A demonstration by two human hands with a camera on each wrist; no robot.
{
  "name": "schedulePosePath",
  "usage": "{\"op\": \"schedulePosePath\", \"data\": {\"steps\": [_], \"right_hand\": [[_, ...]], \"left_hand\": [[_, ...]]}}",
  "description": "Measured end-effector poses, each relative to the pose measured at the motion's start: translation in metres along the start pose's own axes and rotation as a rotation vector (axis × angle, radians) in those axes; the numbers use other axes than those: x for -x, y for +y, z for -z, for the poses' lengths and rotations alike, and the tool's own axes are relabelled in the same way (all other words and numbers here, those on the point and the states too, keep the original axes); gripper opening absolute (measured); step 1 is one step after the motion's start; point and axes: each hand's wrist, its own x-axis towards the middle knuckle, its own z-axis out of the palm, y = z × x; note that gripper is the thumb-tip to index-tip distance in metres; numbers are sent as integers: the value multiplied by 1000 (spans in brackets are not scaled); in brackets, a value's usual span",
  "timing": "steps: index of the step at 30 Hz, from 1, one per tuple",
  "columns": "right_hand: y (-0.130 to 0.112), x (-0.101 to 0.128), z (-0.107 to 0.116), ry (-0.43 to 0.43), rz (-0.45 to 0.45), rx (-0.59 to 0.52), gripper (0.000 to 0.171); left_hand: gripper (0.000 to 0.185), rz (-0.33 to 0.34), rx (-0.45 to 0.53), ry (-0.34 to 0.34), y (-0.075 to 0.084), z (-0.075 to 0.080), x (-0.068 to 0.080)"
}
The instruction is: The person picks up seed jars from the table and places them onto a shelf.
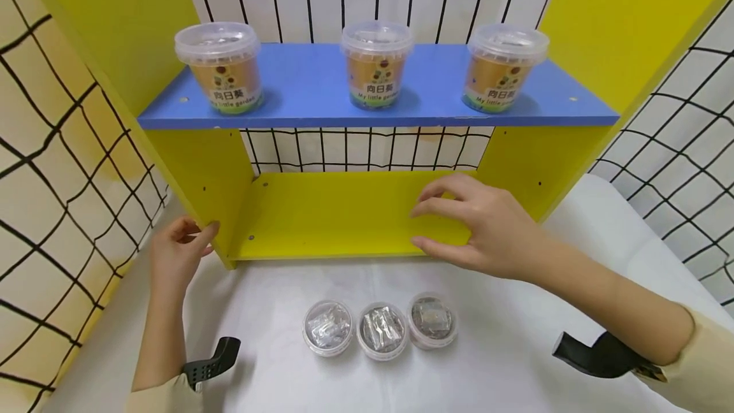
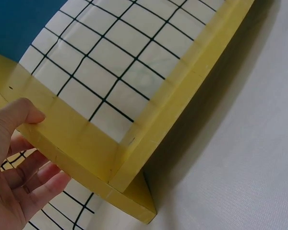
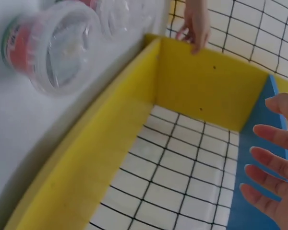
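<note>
The right hand (image 1: 487, 225), fingers relaxed and holding nothing, hovers over the lower shelf (image 1: 338, 215), with the three cups (image 1: 380, 329) at its 7 o'clock, nearer to it than to the left hand (image 1: 178, 253), which grips the shelf's side panel (image 1: 201, 171).

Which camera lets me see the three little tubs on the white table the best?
The head view. It shows all three tubs in a row on the white table, seen from above, near the yellow shelf. The right wrist view shows one tub whole and the others only partly at its top edge. The left wrist view shows none.
</note>
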Motion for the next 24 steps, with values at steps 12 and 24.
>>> {"op": "schedulePosePath", "data": {"steps": [12,24], "right_hand": [[-7,23,-31,-322,-108,-34,30],[-8,48,-40,-534,-166,-75,31]], "left_hand": [[36,3,9,-1,-1,0,-1],[26,-15,38,2,-2,-2,-2]]}}
